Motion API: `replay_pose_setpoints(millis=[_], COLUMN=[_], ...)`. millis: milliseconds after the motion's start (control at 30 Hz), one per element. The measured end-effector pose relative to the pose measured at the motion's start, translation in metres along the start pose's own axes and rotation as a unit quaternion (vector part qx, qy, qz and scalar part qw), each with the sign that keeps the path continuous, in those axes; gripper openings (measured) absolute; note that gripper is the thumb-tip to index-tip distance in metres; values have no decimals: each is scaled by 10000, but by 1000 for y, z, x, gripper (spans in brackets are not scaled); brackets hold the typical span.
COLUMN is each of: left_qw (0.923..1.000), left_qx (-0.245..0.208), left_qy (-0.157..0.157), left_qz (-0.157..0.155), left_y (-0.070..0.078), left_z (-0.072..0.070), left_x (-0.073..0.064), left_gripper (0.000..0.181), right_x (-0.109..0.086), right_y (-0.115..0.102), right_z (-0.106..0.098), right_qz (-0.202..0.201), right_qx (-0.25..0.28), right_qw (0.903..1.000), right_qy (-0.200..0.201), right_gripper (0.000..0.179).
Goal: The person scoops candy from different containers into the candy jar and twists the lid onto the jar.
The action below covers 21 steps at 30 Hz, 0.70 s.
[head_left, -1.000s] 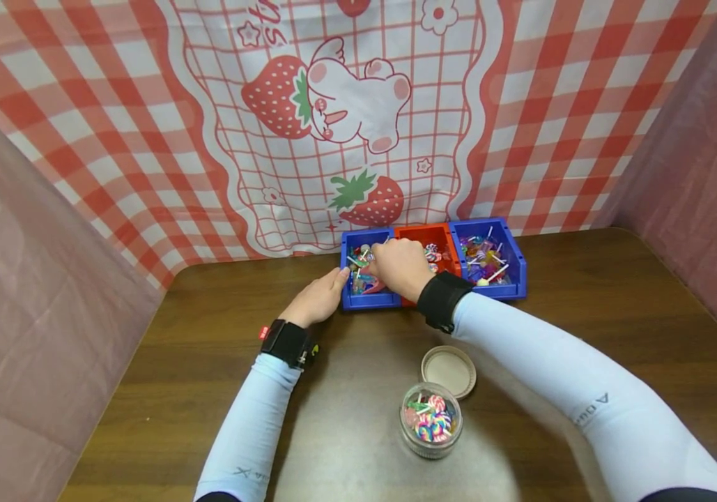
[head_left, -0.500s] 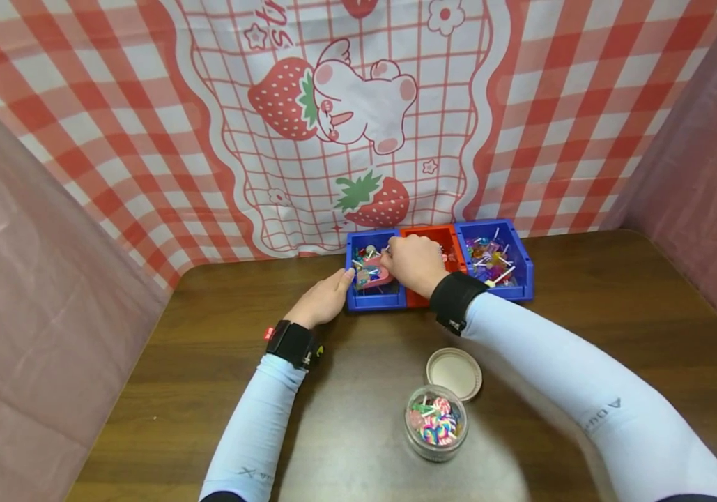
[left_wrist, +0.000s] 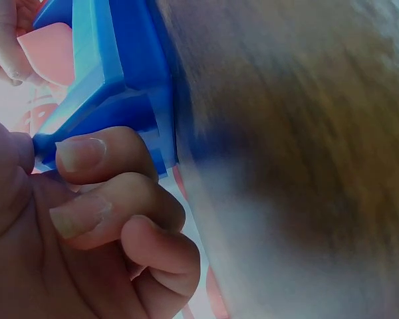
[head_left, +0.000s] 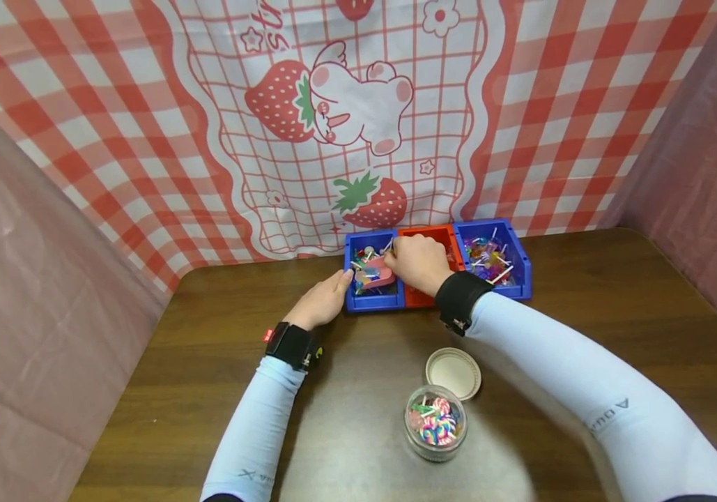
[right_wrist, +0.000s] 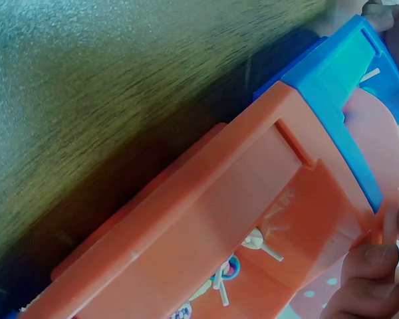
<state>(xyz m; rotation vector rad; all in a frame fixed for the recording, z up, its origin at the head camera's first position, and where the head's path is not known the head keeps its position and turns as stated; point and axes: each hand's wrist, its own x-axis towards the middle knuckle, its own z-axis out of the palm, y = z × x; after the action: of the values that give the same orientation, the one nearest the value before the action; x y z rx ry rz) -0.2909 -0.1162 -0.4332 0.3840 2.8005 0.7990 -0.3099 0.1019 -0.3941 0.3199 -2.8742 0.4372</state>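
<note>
My left hand [head_left: 320, 303] grips the left wall of the left blue bin [head_left: 375, 302]; in the left wrist view the thumb and curled fingers pinch its corner. My right hand [head_left: 419, 263] reaches over the red bin [head_left: 419, 300] and holds a small pink scoop [head_left: 385, 272] by its handle. The scoop lies over the left blue bin, carrying a bluish translucent piece and other small bits. Around it in that bin are small toy candies and lollipop charms with white sticks. The right wrist view shows the scoop's pink bowl [right_wrist: 379, 136] beyond the dividing wall and several lollipop charms in the red bin.
A right blue bin [head_left: 523, 279] of lollipop charms adjoins the red one. Nearer to me stands an uncovered clear jar [head_left: 433, 453] filled with candy charms, with its pale round lid [head_left: 453, 374] behind it. A checked cloth [head_left: 540, 125] hangs behind the bins.
The pink scoop has come up from among the charms and levelled, now bearing pieces. My right hand has shifted slightly right; my left hand keeps its grip on the bin.
</note>
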Motion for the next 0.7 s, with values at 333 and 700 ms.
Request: replay_pose_setpoints(millis=[333,700], left_qw=[10000,10000], left_qx=[70,41], left_qy=[15,39], left_qz=[32,46], left_y=[1,-1], left_z=[0,1], left_x=[0,1], left_gripper=[70,69], right_x=[0,0], right_y=[0,-2], right_z=[-2,-7], right_qz=[16,-8], right_qx=[-25,-87], right_qw=[10000,9999], right_qy=[40,143], right_gripper=[37,39])
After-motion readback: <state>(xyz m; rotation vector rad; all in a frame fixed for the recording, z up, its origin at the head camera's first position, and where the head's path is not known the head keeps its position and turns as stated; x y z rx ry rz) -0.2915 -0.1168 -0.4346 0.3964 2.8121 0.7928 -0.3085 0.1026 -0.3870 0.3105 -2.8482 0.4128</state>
